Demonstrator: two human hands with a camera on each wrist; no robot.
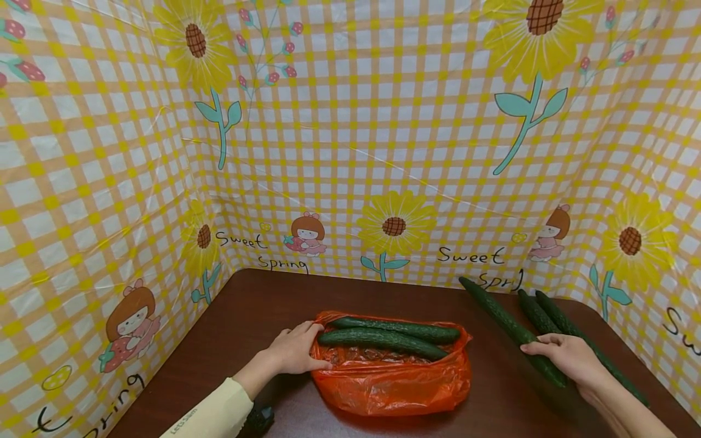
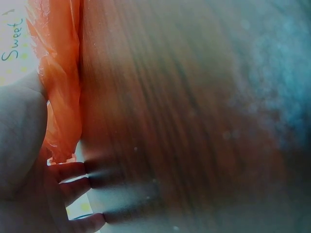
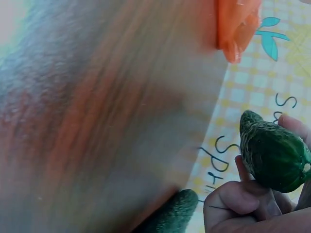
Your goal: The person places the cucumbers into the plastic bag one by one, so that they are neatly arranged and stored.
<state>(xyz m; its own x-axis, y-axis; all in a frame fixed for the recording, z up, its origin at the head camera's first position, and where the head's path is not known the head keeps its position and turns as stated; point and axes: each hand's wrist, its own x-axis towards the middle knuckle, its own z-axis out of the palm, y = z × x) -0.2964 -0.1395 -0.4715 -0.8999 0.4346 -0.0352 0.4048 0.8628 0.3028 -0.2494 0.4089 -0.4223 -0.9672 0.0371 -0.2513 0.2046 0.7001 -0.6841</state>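
An orange-red plastic bag [image 1: 394, 389] lies with its mouth facing up on the dark table, with two green cucumbers [image 1: 383, 344] side by side in it. My left hand [image 1: 296, 348] holds the bag's left end, fingers at the back rim and thumb at the front. In the left wrist view the bag's thin film [image 2: 63, 97] runs between palm and fingers. Right of the bag, my right hand [image 1: 569, 360] grips another cucumber [image 1: 498, 313] near its close end, thumb on top. That cucumber [image 3: 277, 155] points away from me, tilted to the left.
Two more cucumbers [image 1: 547, 316] lie on the table at the right, partly behind my right hand and forearm. A small dark object [image 1: 260, 420] sits by my left sleeve. Checked, flower-printed sheeting [image 1: 350, 152] walls the brown table [image 1: 285, 289] at the back and both sides.
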